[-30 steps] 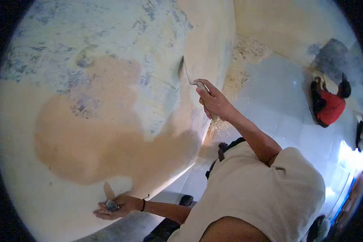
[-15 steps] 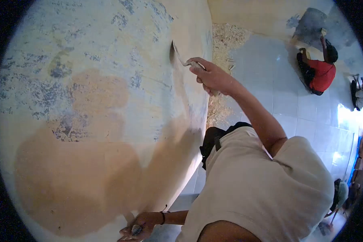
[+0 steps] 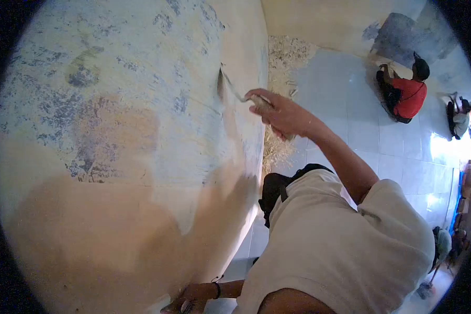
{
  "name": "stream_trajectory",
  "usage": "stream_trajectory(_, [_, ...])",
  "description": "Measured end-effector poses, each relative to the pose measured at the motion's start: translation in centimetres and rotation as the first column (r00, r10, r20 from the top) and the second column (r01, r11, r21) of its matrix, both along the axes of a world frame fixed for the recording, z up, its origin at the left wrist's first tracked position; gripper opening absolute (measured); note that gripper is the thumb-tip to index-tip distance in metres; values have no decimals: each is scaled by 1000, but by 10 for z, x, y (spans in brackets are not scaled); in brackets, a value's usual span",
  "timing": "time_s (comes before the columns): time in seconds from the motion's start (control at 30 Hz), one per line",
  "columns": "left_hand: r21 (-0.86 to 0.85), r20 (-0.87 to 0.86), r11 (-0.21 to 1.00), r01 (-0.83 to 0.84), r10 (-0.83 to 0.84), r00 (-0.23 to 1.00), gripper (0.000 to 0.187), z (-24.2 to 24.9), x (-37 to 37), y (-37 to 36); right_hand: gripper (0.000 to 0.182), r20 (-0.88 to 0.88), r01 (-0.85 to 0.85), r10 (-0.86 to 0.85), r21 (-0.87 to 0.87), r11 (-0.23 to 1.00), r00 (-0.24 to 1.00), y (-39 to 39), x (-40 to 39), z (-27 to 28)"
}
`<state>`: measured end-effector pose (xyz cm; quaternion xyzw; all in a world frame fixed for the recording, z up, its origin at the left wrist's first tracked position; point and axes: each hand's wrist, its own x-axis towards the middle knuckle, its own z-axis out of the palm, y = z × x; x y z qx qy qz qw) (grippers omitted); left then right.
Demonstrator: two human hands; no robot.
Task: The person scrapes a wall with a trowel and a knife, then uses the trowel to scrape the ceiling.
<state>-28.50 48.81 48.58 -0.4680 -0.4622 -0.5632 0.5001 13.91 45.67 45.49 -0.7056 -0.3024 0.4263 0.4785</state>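
Observation:
My right hand (image 3: 281, 114) is closed around the handle of a trowel (image 3: 234, 91) with a bent metal neck. Its thin blade, seen nearly edge-on, lies against the wall (image 3: 136, 152), by the border between flaking pale paint and smoother tan surface. Low in the view, my left hand (image 3: 193, 298) is beside the tan part of the wall, a dark band on its wrist. Its fingers are curled around something greyish that I cannot make out, partly cut off by the dark frame edge.
Pale flakes of debris (image 3: 288, 57) lie on the tiled floor (image 3: 363, 110) along the wall's foot. A person in a red shirt (image 3: 409, 97) squats near the far wall's dark patch (image 3: 395, 36). Other people are at the right edge, one near a broom-like tool (image 3: 426, 288).
The trowel blade has slid slightly along the wall towards me. My left hand has turned and sits lower in view. The person in red has lowered a raised arm. The view has shifted slightly.

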Motion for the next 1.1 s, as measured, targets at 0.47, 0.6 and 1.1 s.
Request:
stream_trajectory(0.47, [10, -33, 1000, 26, -26, 999, 36, -1, -4, 1, 46, 24, -76, 74, 68, 995, 997, 7, 18, -15])
stream_trajectory(0.6, [-27, 20, 999, -18, 18, 1000, 35, 0, 5, -3, 46, 24, -60, 57, 98, 993, 998, 4, 27, -8])
stream_trajectory(1.1, [36, -8, 989, 143, -142, 990, 28, -2, -5, 2, 55, 133, -83, 78, 33, 996, 988, 3, 13, -6])
